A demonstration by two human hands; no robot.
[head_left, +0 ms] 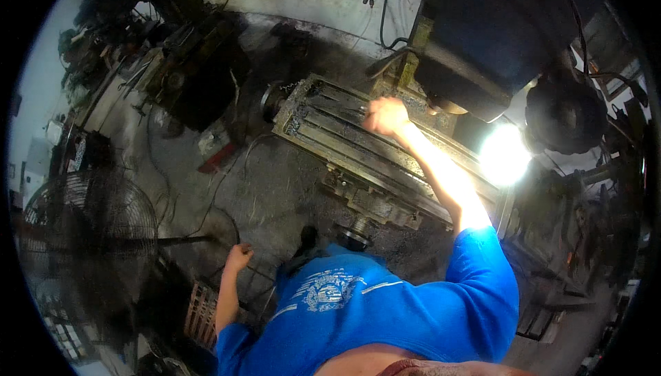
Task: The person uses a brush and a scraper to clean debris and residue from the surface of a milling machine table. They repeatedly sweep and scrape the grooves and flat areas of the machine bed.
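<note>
Blue shirt point(406, 307), nearest item in view. Found ahead: slotted machine table point(344, 147), beneath right hand point(387, 116); fingers curled, cannot tell if pinching. Noted low, near fan point(96, 211): left hand point(239, 257), fingers loosely bent.

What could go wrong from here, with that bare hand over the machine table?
Cuts: what look like metal chips litter the slotted machine table, and the bare right hand is right over it; sharp edges could nick the fingers.

Glare: the bright light beside the right forearm may wash out detail on that side.
</note>
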